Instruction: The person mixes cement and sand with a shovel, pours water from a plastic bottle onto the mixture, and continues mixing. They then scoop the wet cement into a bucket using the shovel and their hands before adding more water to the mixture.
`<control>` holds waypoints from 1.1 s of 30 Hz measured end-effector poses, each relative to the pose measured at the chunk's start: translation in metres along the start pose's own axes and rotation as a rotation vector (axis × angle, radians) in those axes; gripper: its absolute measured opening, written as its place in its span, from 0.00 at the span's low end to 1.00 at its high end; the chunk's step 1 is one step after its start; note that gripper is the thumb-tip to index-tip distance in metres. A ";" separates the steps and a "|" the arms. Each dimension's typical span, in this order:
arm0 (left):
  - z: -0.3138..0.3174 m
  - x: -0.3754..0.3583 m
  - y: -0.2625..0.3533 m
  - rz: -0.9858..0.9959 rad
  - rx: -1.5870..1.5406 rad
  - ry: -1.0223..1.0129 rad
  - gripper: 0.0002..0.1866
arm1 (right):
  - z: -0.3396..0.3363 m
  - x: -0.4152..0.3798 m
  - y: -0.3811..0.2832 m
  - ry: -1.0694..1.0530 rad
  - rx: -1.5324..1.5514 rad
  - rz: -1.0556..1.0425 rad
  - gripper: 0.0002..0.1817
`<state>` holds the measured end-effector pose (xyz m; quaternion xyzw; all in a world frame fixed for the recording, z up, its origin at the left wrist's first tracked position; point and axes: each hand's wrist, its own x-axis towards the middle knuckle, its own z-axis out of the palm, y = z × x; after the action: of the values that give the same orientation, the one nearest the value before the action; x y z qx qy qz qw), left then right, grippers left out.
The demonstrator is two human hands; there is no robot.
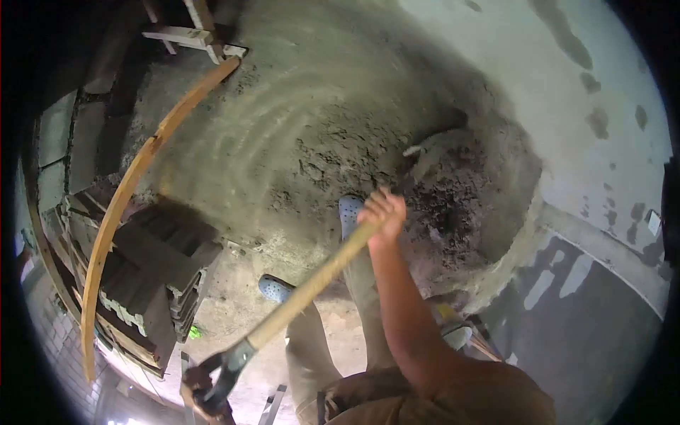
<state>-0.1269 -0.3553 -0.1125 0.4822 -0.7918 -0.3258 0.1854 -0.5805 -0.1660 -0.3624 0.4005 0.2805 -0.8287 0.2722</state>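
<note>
A shovel with a pale wooden shaft [304,292] crosses the view diagonally. My right hand [383,214] is closed around the upper end of the shaft in view, beside the wet grey mortar heap [340,152]. At the lower left, my left hand [202,393] is wrapped round the dark D-shaped handle [230,365]. The blade lies at the mortar, dark and hard to make out. A grey clog [350,216] on one foot is at the heap's edge, and the other clog [275,288] is further back.
A long wooden strip [134,173] curves down the left side, near stacked grey slabs [145,258]. A wooden frame [180,35] stands at the upper left. On the right, a pale wall [489,49] with damp patches borders the mortar. A bowl-like object [457,336] is beside my right arm.
</note>
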 end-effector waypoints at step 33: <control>0.200 0.132 0.048 0.402 0.323 0.112 0.20 | 0.047 0.229 -0.092 -0.097 -0.223 -0.008 0.09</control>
<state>-0.3409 -0.3888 -0.2259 0.3557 -0.9020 -0.1249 0.2105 -0.7883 -0.1862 -0.5023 0.3260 0.3589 -0.8119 0.3251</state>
